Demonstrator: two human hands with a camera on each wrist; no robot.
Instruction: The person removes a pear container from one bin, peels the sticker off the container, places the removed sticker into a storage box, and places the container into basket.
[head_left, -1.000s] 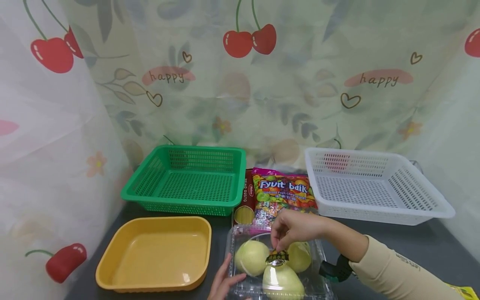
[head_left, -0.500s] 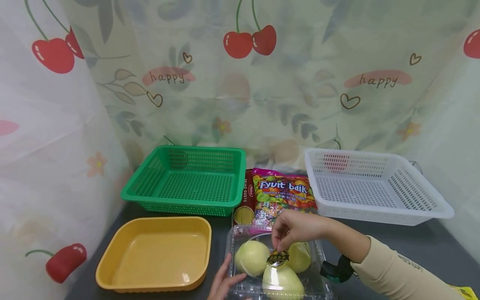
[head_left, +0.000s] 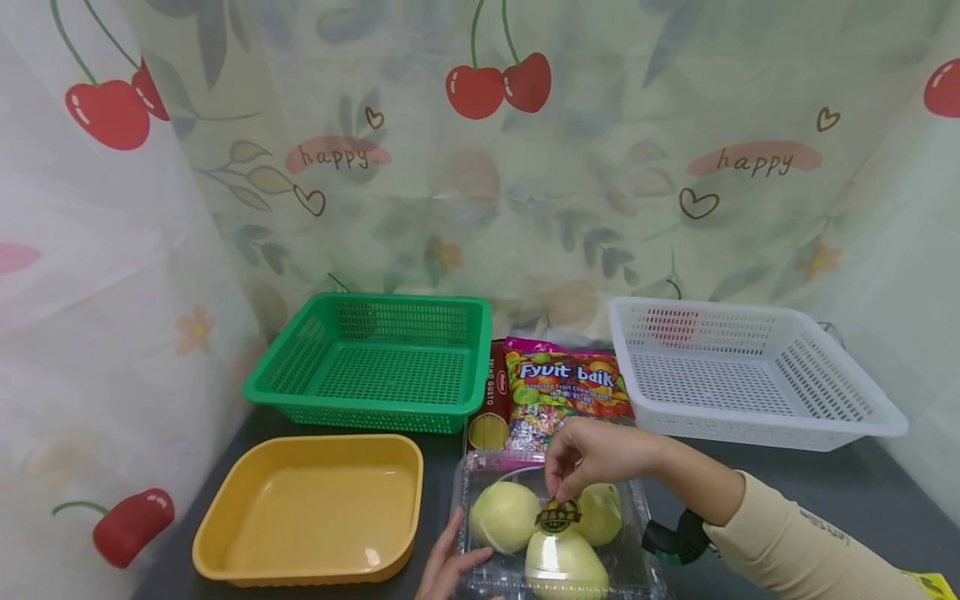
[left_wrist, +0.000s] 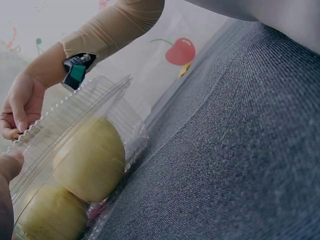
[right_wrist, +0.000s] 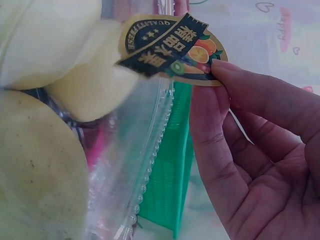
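Head view | pinching crosswise-lying sticker (head_left: 559, 519) by far edge in nearer right hand (head_left: 596, 454) | resting spread-fingered left hand (head_left: 442, 570) on clear box (head_left: 634, 537)

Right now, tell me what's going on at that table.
A person's right hand pinches the edge of a black-and-gold sticker over a clear plastic box holding pale yellow-green fruits. The left hand rests on the box's left side. Whether the sticker is attached to the box, I can't tell. A yellow tray stands to the left.
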